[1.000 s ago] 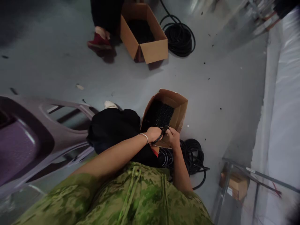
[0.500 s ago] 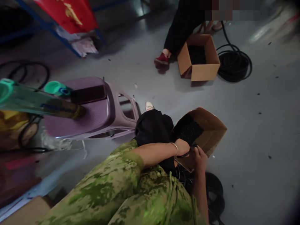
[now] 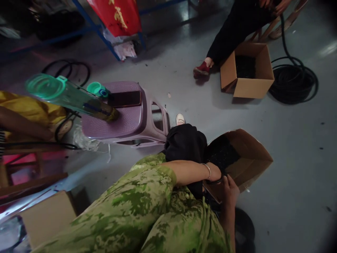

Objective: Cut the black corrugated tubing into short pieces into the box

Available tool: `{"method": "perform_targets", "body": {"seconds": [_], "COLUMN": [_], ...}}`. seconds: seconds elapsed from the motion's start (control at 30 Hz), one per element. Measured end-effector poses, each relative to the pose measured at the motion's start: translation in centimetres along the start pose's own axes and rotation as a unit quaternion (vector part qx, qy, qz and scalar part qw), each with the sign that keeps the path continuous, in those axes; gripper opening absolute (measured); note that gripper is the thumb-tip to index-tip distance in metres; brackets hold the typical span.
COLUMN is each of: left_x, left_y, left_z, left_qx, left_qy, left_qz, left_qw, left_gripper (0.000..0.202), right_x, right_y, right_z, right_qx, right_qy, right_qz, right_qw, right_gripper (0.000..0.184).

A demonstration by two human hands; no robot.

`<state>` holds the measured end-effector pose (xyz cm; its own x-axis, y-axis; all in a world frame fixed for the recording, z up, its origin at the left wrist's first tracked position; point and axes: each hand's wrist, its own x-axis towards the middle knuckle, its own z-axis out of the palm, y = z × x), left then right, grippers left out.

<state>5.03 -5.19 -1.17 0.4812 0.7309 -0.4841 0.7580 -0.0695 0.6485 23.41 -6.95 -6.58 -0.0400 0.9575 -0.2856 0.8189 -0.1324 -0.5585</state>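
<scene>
My left hand [image 3: 214, 172], with a bangle at its wrist, is closed on something dark; a black curved edge shows under its fingers, too unclear to name. Just beside it, my right hand [image 3: 231, 189] is closed with thumb and finger pinched together at the same dark thing. Both hands are over the near side of an open cardboard box [image 3: 254, 168]. Many small black pieces [image 3: 223, 153] lie inside that box. A black coil [image 3: 244, 225] rests on the floor beside my right forearm, partly hidden by it.
To the left stands a purple stool [image 3: 113, 128] bearing a clear bottle with a green rim [image 3: 76, 100], a green cap [image 3: 97, 89] and a dark phone [image 3: 125, 99]. Ahead, a seated person's hands [image 3: 279, 7] hold black hose [image 3: 295, 82], beside another cardboard box [image 3: 254, 88].
The view has shifted, so the stool, boxes and hands appear farther right. My hands stay close together over the box. The other person's hands have come into view.
</scene>
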Motion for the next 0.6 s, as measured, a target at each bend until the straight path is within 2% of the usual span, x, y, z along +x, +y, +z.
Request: {"method": "perform_targets", "body": {"seconds": [0.1,0.2,0.33,0.5,0.6], "left_x": [-0.6,-0.8,-0.3,-0.1,-0.4], "left_y": [0.3,0.5,0.1,-0.3,0.0], "left_z": [-0.9,-1.2,-0.6,0.3,0.1], "left_qx": [0.019,0.020,0.020,0.022,0.028], "left_qy": [-0.055,-0.048,-0.023,-0.022,-0.012], "left_qz": [0.011,0.000,0.004,-0.016,-0.038], "left_qw": [0.998,0.999,1.000,0.999,0.999], "left_gripper": [0.032,0.030,0.027,0.029,0.031], "right_x": [0.1,0.2,0.5,0.1,0.0], "right_y": [0.0,0.1,-0.2,-2.1,-3.2], "right_z": [0.0,-0.1,0.1,0.1,0.0], "right_qx": [0.002,-0.001,-0.007,-0.023,-0.029], "right_qy": [0.007,0.013,0.018,0.011,0.012], "right_qz": [0.018,0.030,0.016,-0.003,-0.008], "right_qw": [1.000,0.999,1.000,1.000,0.999], "right_gripper": [0.062,0.061,0.059,0.054,0.048]}}
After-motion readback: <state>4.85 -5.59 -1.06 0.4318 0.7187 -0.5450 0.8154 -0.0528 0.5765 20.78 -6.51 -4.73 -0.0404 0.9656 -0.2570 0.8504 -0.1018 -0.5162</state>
